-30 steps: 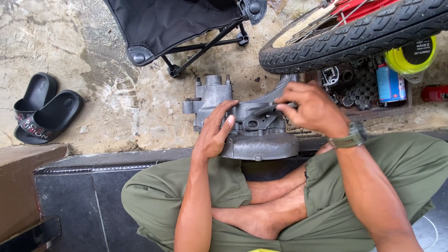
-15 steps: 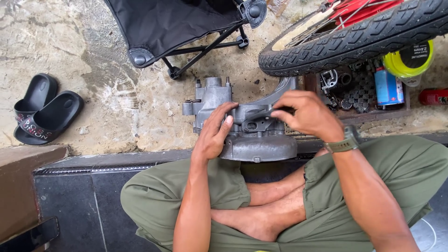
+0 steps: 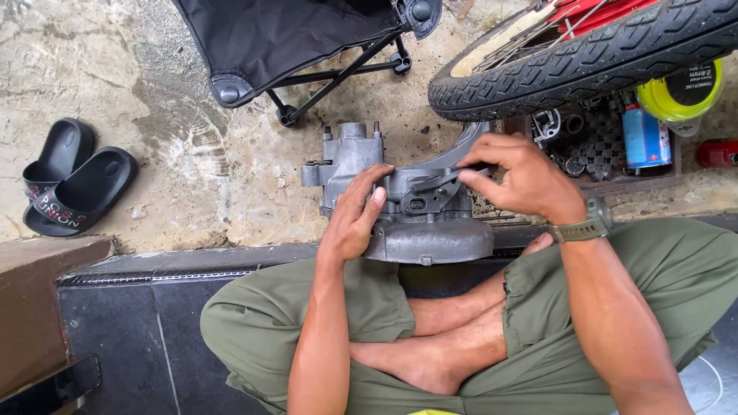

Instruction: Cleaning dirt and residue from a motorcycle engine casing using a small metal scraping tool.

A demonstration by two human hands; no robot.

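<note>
A person sits cross-legged on a dark tiled step, looking down at a grey metal engine casing (image 3: 415, 204) that stands on the concrete floor (image 3: 192, 177) just beyond their knees. The left hand (image 3: 355, 219) lies flat against the casing's left side, fingers curled loosely over its top edge, a steadying hold rather than a tight grip. The right hand (image 3: 523, 180), wearing a green wristwatch (image 3: 588, 228), reaches to the casing's far right top; its thumb and forefinger pinch a small dark part (image 3: 446, 178) there, too small to identify. The casing's lower face is hidden behind the hands and knees. Beyond it, a motorcycle tyre (image 3: 584, 65) crosses the far right, cut off by the frame edge, above a tray of tools (image 3: 600, 146) with a blue can (image 3: 644, 137) and a yellow spool (image 3: 680, 92). A black folding chair (image 3: 307, 38) stands at the far centre, and black sandals (image 3: 73, 184) lie at the left. Compared with half a second earlier, the right hand has shifted slightly left along the casing top, and the left hand remains in place.
</note>
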